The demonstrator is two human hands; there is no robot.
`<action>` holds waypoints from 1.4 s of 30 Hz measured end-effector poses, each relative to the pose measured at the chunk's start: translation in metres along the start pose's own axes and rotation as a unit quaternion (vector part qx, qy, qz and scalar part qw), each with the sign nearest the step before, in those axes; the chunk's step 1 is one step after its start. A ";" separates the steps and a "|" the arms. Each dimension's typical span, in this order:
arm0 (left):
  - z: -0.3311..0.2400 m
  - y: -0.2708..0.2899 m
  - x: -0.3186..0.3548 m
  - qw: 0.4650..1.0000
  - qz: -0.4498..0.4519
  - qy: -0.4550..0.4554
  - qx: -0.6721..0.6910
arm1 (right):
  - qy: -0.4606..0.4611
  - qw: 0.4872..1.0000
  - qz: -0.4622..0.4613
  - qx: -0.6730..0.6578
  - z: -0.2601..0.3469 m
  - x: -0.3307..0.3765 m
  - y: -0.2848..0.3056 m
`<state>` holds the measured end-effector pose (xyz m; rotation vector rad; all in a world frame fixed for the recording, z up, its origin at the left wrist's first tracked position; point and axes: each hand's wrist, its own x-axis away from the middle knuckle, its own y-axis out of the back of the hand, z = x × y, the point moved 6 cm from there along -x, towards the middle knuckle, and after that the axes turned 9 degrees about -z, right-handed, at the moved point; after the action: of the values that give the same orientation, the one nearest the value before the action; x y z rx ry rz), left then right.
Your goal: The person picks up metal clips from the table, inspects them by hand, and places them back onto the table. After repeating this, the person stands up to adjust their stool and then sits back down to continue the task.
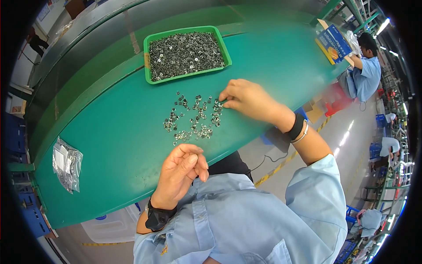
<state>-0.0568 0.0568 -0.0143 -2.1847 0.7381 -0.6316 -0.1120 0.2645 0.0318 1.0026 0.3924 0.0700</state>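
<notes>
Small square metal parts (203, 132) lie scattered in loose clusters on the green tabletop (114, 149). At the right edge of these clusters is my right hand (250, 100), thumb and forefinger drawn together beside the parts; what is between the fingertips is too small to make out. My left hand (178, 172) is nearer my body, just below the clusters and raised over the table edge. Its fingers curl inward with the thumb against them, and anything inside is hidden. Beyond both hands stands a green tray (147, 70) filled with similar metal parts.
A clear plastic bag (67, 165) of parts lies at the table's left end. Along the far side runs a raised, curved ledge (83, 70). At the far right, a co-worker in light blue (369, 77) sits by a blue and yellow box (333, 44).
</notes>
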 end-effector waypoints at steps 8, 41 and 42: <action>0.002 -0.005 -0.003 0.999 -0.027 -0.005 -0.041 | -0.049 0.997 -0.031 -0.046 -0.006 0.013 0.006; 0.004 -0.024 -0.027 0.988 -0.064 -0.067 -0.123 | -0.048 0.994 -0.082 0.057 -0.010 0.022 0.009; 0.005 -0.024 -0.027 0.988 -0.066 -0.067 -0.123 | -0.043 0.994 -0.091 0.029 -0.009 0.024 0.010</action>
<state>-0.0658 0.0910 -0.0047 -2.4930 0.6318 -0.4727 -0.0918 0.2828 0.0287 1.0198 0.4077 -0.1499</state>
